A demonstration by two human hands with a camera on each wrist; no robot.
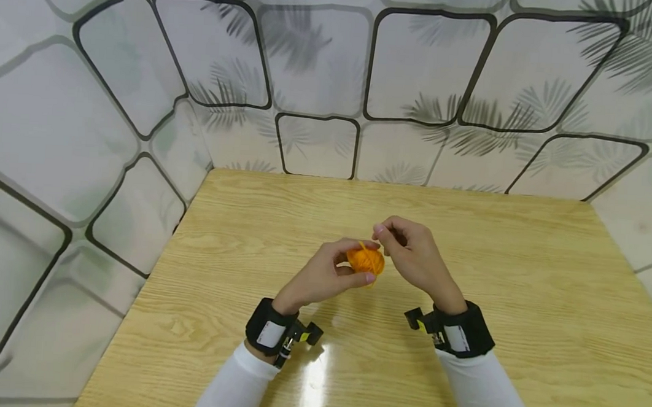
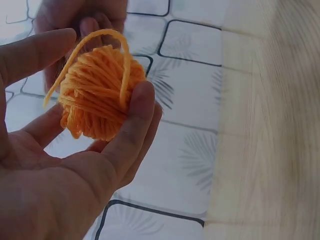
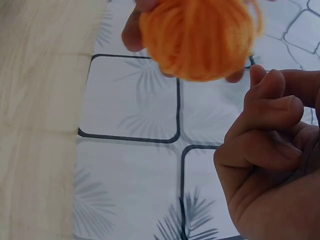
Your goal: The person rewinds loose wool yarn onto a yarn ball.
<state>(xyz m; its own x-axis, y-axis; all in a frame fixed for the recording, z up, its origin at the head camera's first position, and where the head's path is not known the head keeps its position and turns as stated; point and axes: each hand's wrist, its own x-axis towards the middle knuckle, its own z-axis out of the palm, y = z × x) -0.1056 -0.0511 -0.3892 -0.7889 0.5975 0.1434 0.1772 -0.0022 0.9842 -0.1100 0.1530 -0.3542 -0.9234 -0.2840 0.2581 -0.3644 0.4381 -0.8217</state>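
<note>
A ball of orange yarn [image 1: 365, 261] is held up over the table by my left hand [image 1: 330, 270], its thumb and fingers spread around the sides. The left wrist view shows the wound yarn [image 2: 97, 95] between the fingertips, with one loose strand [image 2: 104, 32] arching over the top and hanging down one side. My right hand [image 1: 412, 254] is raised just to the right of the ball. In the right wrist view, its curled fingers [image 3: 267, 117] bring the thumb and index tips together below the ball, and no yarn shows between them.
The light wood table [image 1: 236, 235] stretches out around both hands. Behind it and to the left rises a pale wall covering [image 1: 317, 61] with dark outlines and leaf prints. Black straps with small cameras [image 1: 272, 330] sit on both wrists, over white sleeves [image 1: 239, 383].
</note>
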